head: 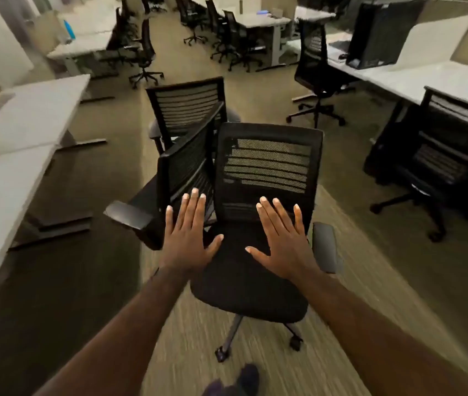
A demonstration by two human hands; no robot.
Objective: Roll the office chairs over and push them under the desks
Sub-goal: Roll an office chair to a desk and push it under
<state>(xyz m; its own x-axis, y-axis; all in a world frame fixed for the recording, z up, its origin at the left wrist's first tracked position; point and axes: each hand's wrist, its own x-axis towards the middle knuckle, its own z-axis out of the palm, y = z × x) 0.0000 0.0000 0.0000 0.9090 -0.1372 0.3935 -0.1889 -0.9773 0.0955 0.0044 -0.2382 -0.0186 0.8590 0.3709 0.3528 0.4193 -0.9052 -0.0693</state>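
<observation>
Three black mesh-back office chairs stand bunched in the aisle. The nearest chair (pixel 267 167) faces me, its seat just below my hands. A second chair (pixel 181 170) leans close on its left, and a third chair (pixel 187 110) stands behind them. My left hand (pixel 189 232) and my right hand (pixel 281 238) are both stretched out flat with fingers spread above the nearest seat, holding nothing. White desks run along the left (pixel 21 115) and the right (pixel 427 78).
A chair (pixel 444 155) sits tucked at the right desk, and another chair (pixel 312 61) stands loose beside it. A dark monitor (pixel 381 32) is on the right desk. More desks and chairs fill the far rows. Desk feet (pixel 52 224) jut into the left floor. My shoe (pixel 244 381) shows at the bottom.
</observation>
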